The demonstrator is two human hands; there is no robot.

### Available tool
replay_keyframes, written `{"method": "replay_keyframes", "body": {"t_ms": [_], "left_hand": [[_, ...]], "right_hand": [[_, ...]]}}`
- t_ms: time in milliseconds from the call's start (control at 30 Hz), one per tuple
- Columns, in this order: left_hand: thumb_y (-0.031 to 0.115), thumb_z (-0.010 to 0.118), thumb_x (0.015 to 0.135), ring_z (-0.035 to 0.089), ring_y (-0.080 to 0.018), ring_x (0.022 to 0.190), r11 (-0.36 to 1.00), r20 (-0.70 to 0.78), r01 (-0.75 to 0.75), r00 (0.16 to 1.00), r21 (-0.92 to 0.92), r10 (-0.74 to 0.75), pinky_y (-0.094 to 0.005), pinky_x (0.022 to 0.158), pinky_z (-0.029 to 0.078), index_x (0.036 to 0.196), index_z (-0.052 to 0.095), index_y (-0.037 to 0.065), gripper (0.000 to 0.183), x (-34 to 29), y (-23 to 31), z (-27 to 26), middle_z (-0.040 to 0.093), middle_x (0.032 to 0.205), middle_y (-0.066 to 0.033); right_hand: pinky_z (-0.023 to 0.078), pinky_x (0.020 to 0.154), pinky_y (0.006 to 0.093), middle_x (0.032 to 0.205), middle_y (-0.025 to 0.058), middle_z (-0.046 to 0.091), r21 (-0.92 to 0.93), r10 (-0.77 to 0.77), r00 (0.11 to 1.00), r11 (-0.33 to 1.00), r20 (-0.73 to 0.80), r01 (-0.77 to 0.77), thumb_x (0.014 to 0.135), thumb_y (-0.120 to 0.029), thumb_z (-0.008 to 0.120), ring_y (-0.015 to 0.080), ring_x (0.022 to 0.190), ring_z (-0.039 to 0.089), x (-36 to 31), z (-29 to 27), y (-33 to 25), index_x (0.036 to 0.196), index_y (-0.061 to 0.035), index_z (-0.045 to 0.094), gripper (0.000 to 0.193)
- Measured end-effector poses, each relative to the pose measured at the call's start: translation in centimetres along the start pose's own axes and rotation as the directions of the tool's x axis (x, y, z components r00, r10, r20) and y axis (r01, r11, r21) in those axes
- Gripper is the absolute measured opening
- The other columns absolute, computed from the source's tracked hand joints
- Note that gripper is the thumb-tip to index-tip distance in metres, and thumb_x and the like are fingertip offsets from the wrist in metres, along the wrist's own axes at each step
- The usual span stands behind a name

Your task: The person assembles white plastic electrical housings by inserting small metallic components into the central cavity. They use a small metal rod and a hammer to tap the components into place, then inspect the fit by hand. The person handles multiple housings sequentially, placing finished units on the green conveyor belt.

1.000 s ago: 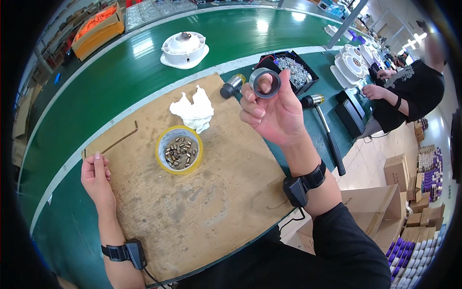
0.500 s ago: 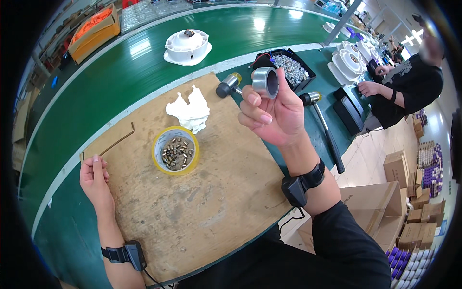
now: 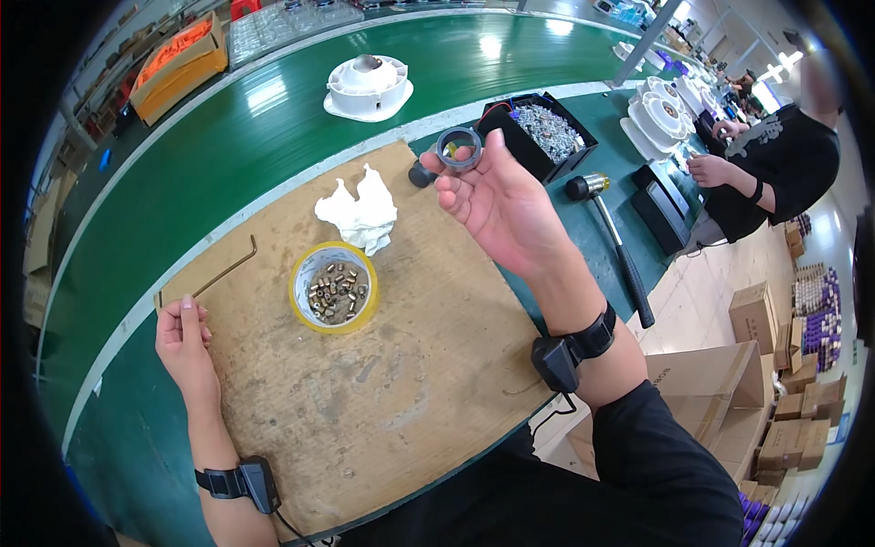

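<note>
My right hand [image 3: 497,205] is raised over the far right of the cardboard mat, its thumb and fingers gripping a short grey metal ring [image 3: 458,149]. The bore faces me, and fingers and a bit of yellow show through it. At the left edge of the mat my left hand [image 3: 185,333] is closed, thumb against fingers, at the lower end of a long L-shaped hex key [image 3: 228,270]. The key's bent end points away from me. Between my hands stands a yellow tape roll [image 3: 295,305] with several small metal cylindrical pieces [image 3: 337,290] inside.
A crumpled white cloth [image 3: 357,211] lies on the cardboard mat [image 3: 392,392]. Rubber mallets [image 3: 620,251] and a black bin of small metal parts [image 3: 550,132] are at right. A white housing [image 3: 367,88] sits on the green conveyor [image 3: 264,137]. Another person [image 3: 775,164] works at far right.
My right hand has tilted the metal ring so its opening faces me, and shifted it slightly left. The white housing has moved right along the conveyor. My left hand has barely moved.
</note>
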State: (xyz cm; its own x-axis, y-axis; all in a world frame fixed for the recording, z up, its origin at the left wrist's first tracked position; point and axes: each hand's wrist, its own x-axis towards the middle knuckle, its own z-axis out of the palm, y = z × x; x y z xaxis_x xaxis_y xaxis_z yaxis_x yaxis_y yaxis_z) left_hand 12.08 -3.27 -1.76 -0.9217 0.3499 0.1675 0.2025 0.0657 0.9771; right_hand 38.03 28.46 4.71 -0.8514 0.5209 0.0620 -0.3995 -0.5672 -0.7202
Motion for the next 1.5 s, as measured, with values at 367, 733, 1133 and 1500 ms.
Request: {"method": "replay_keyframes", "body": {"t_ms": [367,733,1133,1500], "left_hand": [[0.022,0.063,0.1,0.046,-0.0028,0.063,1.0,-0.007,0.012,1.0,0.021,-0.011,-0.0189,0.056,0.036,0.092,0.061,0.008,0.016,-0.2,0.3,0.3,0.06,0.08,0.002],[0.023,0.062,0.1,0.046,-0.0023,0.062,1.0,0.009,0.016,1.0,0.021,-0.016,-0.0183,0.056,0.035,0.092,0.06,0.009,0.016,-0.1,0.1,0.1,0.06,0.08,0.0028],[0.023,0.062,0.101,0.045,-0.0022,0.061,0.999,0.002,0.002,1.0,0.051,-0.002,-0.0184,0.055,0.035,0.091,0.061,0.011,0.016,-0.1,0.0,0.3,0.059,0.079,0.0037],[0.022,0.063,0.1,0.047,-0.0024,0.062,0.999,0.013,0.01,1.0,0.035,-0.011,-0.0185,0.056,0.036,0.092,0.06,0.009,0.016,-0.2,0.4,0.4,0.06,0.08,0.0021]], "right_hand": [[0.053,0.097,0.0295,0.123,0.0139,0.064,-0.221,-0.05,0.997,0.975,-0.057,0.036,0.096,0.001,0.06,0.0176,0.109,0.066,-0.4,1.0,0.3,0.114,0.0001,0.055,0.018],[0.053,0.096,0.0284,0.113,0.0095,0.064,-0.333,-0.136,0.98,0.939,-0.143,0.082,0.094,0.002,0.063,0.0183,0.113,0.065,-0.2,0.9,0.5,0.114,0.0019,0.055,0.022],[0.048,0.064,0.0222,0.088,0.0027,0.06,-0.861,-0.553,0.831,0.392,0.062,0.325,0.082,-0.013,0.082,0.0078,0.071,0.055,-0.1,0.5,1.9,0.094,-0.0021,0.069,0.021],[0.056,0.079,0.0293,0.106,0.0114,0.061,-0.823,-0.629,0.755,0.318,0.188,0.47,0.078,-0.008,0.084,0.0177,0.093,0.065,0.1,0.5,1.9,0.102,-0.0007,0.064,0.032]]}}
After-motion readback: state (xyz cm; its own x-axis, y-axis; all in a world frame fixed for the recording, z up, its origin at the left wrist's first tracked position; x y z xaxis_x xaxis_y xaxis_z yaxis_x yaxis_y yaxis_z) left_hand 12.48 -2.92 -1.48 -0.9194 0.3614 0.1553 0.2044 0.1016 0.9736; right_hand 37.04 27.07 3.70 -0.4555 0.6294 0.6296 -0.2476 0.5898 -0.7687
